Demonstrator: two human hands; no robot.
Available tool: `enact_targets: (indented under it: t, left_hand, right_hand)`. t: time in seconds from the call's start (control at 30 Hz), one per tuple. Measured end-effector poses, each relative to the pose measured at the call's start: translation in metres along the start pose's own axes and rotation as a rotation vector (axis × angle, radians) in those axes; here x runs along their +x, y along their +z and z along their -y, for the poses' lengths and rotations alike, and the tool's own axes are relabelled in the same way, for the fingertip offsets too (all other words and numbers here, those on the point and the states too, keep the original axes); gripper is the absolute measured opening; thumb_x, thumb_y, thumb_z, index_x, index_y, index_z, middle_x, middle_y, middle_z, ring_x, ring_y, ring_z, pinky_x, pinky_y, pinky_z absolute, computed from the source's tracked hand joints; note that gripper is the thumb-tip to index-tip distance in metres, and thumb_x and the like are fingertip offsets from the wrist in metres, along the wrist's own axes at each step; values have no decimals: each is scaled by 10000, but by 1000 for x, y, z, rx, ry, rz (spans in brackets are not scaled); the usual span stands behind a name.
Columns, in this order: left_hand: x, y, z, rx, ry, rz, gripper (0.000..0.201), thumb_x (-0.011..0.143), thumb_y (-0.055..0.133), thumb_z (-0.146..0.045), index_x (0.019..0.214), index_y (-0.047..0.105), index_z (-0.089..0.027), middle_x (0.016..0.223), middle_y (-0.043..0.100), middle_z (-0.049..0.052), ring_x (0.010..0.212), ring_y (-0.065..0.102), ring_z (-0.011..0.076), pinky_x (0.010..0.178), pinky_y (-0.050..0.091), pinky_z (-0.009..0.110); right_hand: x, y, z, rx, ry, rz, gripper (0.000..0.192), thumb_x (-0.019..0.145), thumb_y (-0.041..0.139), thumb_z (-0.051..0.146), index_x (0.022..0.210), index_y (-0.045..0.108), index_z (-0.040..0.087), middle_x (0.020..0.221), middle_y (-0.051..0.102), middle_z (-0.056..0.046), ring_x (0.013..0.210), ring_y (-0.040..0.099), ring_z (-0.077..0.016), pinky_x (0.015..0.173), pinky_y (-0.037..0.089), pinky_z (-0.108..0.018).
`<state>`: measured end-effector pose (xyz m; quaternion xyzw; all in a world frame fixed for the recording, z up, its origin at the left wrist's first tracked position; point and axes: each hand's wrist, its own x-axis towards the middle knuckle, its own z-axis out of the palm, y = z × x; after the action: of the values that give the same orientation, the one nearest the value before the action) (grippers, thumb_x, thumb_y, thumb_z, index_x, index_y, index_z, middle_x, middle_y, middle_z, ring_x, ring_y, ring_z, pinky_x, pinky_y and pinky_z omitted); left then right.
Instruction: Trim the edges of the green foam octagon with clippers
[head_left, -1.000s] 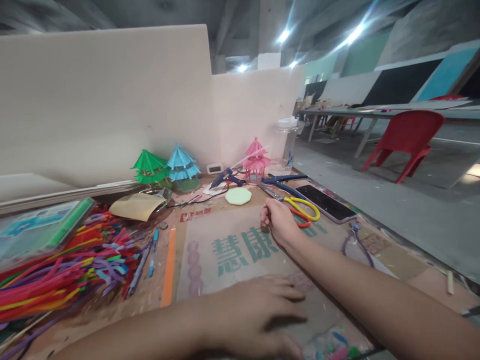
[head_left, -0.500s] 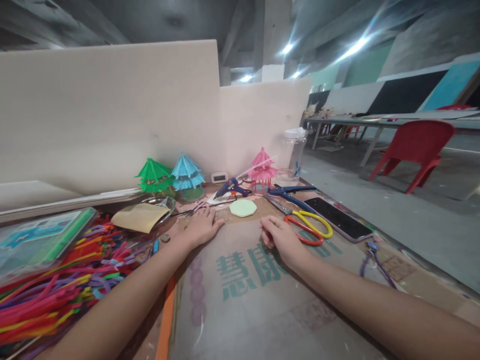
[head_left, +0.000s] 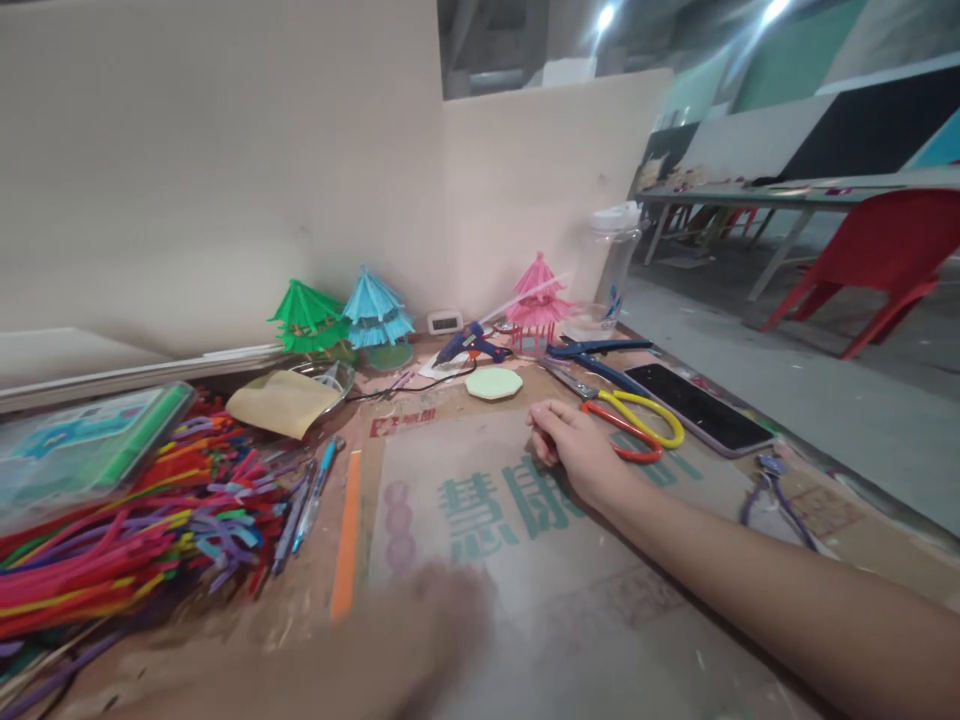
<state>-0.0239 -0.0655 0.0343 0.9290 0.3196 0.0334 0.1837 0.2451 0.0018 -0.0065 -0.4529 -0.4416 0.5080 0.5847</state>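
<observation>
My right hand (head_left: 566, 445) rests on the printed board (head_left: 480, 640), its fingers curled in; what they hold, if anything, is hidden. Just right of it lie scissors (head_left: 652, 415) with one red and one yellow handle loop. Beyond the hand sits a pale green octagonal disc (head_left: 493, 383). My left hand (head_left: 427, 640) is smeared by motion low over the near part of the board, so its fingers cannot be read. An orange strip (head_left: 347, 540) and pens (head_left: 315, 495) lie left of the board.
Colourful pipe cleaners (head_left: 150, 520) heap at left beside a plastic case (head_left: 90, 440). Green (head_left: 309, 318), blue (head_left: 379, 318) and pink (head_left: 538, 300) pavilion models stand behind, around a glue gun (head_left: 471, 345). Blue-handled pliers (head_left: 600, 355), a phone (head_left: 697, 408), small cutters (head_left: 776, 495) and a clear bottle (head_left: 607, 265) are at right.
My left hand has left the spot beside the green disc and swept back toward me. My right hand stays on the board. The view has tilted downward.
</observation>
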Motion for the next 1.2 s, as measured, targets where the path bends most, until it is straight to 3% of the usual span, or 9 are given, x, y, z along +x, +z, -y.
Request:
enact_targets:
  t: [0.07,0.2,0.27,0.33,0.47,0.63,0.9,1.03,1.2]
  left_hand:
    - [-8,-1,-15,-29,33,20,414,849,441,-511,1189,589,-326,1220,624,27,1249,473,243,1000,424,367]
    - [3,-9,-40,-38,-148,-109,508,857,474,-415,1333,458,-238,1420,429,109,1326,358,301,1071,318,474]
    - [10,-13,-44,-118,21,132,597,801,561,-447,1347,439,-239,1451,377,109,1323,357,324,1076,304,482]
    - [14,-18,-39,-239,118,260,348,889,445,-359,1200,581,-280,1260,602,36,1155,556,206,998,419,324]
    - [14,-27,3,113,-296,-230,310,874,411,-264,1071,638,-185,1097,639,107,1049,567,236,933,441,380]
    - [14,-19,44,230,-381,-150,379,757,618,-313,1118,618,-199,1076,585,115,1103,505,290,916,432,395]
    - [9,-15,24,127,-321,-128,417,817,501,-227,1231,532,-199,1288,546,97,1202,475,265,1015,378,414]
    - [-6,-30,25,-87,-267,78,659,695,450,-48,1333,440,-214,1434,418,53,1301,402,219,1063,352,366]
    - [-15,-26,34,-156,-273,-71,648,669,464,-42,1296,484,-208,1376,493,50,1282,428,208,1084,328,384]
  right_hand:
    - [0,0,-1,-8,-13,-1,333,669,610,507,660,506,191,356,443,85,334,327,-62,368,230,-186]
    - [-1,1,-1,-27,-33,-2,358,670,610,534,660,507,191,359,444,82,331,332,-63,365,238,-188]
    - [-1,1,-1,-33,-29,7,362,663,617,536,649,505,192,354,444,77,324,334,-67,358,237,-191]
    - [-2,1,0,-34,-31,14,358,657,622,530,642,508,191,353,446,74,324,338,-69,355,242,-192]
    - [-6,2,1,-91,-46,24,331,674,609,510,652,524,192,366,449,77,348,365,-73,367,259,-188]
    - [-14,9,1,-267,-53,137,274,707,581,465,662,549,196,401,468,70,386,406,-83,399,308,-194]
    - [-21,6,1,-433,-177,201,208,780,539,404,727,566,205,509,536,40,476,488,-123,477,375,-233]
    - [-41,25,13,-755,-607,529,145,834,493,226,851,630,183,849,666,-65,801,589,-189,747,449,-332]
    - [-72,83,16,-821,-920,1101,297,759,443,19,936,634,162,923,699,-51,884,559,-171,841,430,-305]
